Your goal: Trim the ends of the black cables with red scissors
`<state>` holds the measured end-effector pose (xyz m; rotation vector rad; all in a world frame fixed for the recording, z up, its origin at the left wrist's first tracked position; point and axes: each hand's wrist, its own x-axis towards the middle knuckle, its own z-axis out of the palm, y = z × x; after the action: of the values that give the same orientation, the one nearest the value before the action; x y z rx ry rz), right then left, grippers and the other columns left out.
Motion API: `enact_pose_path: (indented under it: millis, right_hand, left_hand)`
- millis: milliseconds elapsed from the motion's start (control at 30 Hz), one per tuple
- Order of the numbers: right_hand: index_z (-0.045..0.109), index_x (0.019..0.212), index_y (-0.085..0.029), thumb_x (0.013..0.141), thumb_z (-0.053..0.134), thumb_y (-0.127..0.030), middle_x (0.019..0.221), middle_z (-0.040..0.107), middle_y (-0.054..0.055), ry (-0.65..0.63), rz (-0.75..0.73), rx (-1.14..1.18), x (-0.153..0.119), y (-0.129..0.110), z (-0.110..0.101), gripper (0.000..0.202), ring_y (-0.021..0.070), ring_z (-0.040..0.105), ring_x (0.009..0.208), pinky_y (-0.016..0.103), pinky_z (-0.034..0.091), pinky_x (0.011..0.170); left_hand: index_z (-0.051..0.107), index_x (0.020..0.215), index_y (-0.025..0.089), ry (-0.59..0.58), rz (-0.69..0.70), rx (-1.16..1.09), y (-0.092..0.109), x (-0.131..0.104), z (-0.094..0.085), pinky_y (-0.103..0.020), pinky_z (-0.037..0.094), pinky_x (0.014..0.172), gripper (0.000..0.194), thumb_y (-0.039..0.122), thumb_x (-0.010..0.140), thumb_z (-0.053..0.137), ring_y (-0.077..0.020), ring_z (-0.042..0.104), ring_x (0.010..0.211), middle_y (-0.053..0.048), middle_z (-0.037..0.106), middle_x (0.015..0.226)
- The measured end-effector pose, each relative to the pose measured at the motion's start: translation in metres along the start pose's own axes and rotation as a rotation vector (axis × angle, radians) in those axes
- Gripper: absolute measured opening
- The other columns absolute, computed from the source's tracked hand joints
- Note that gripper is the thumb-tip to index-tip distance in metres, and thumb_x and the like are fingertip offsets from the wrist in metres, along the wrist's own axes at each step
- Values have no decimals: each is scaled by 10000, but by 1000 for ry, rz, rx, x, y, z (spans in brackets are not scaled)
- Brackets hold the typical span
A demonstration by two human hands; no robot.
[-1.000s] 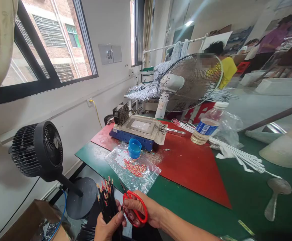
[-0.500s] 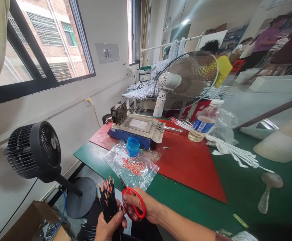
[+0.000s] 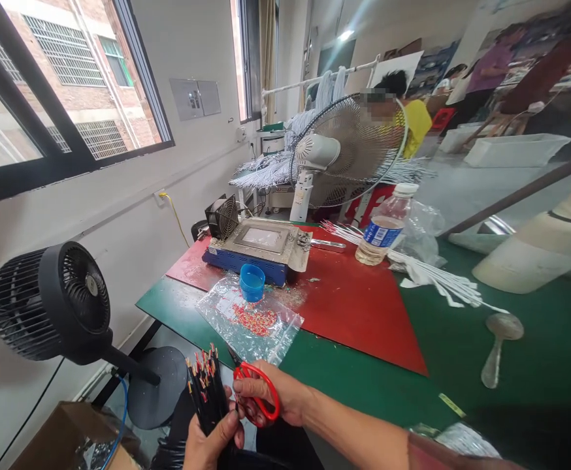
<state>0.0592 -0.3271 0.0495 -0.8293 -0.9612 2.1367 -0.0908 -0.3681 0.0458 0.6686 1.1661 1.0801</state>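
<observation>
My left hand is wrapped round a bundle of black cables, whose stripped ends with red and yellowish wires point upward. Close beside it, my right hand grips red-handled scissors, their dark blades directed up and left next to the cable ends. The fingertips of both hands nearly meet; whether they touch is hard to make out. Beyond the hands, a clear plastic bag lies on the table with many small red and yellow scraps on it. A blue round cup stands at the bag's far edge.
Behind the cup sits a blue heating device on a red mat. A bottle, white cables and a spoon are to the right. A black fan stands left, above a cardboard box. A person in yellow sits beyond.
The view has shifted slightly, so the surroundings appear further left. Both hands keep their holds on the cables and scissors, with almost no movement between them.
</observation>
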Motion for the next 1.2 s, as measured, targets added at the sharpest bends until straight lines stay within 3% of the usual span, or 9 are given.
enact_pose_path:
  millis: [267,533,733,967,1200]
  right_hand:
    - [634,623,-95,539,758,-447,499,580,-19,-41,102,-5,-2,-8,0,383,43,443,334,161,308,311]
    - [541,533,-121,512,749,-567,412,506,-33,82,8,4,1,-2,0,492,60,432,337,181,299,337]
    - [542,552,-110,510,765,-549,460,504,-27,40,3,14,0,-3,2,495,54,415,382,196,301,382]
    - [550,581,-116,535,765,-515,432,502,-42,67,-15,-29,-1,-4,0,455,58,431,343,182,291,344]
    - [554,594,-122,535,775,-491,418,515,-52,73,-28,-72,0,-3,-1,435,53,442,329,164,293,328]
  left_hand:
    - [636,777,108,-47,44,77,2,-1,-1,-248,336,465,475,394,455,834,-100,492,399,-49,646,585]
    - [568,888,128,107,29,14,3,2,4,-250,385,454,626,351,386,869,-126,535,427,-11,657,591]
    - [518,968,93,102,-1,53,4,5,0,-270,390,515,712,389,416,855,-140,535,451,-10,629,497]
    - [527,953,99,89,-31,49,6,5,1,-245,379,462,707,431,416,847,-127,498,429,-2,582,424]
    - [571,912,124,123,-28,-28,1,9,-5,-208,380,440,670,408,381,866,-106,518,441,-26,644,540]
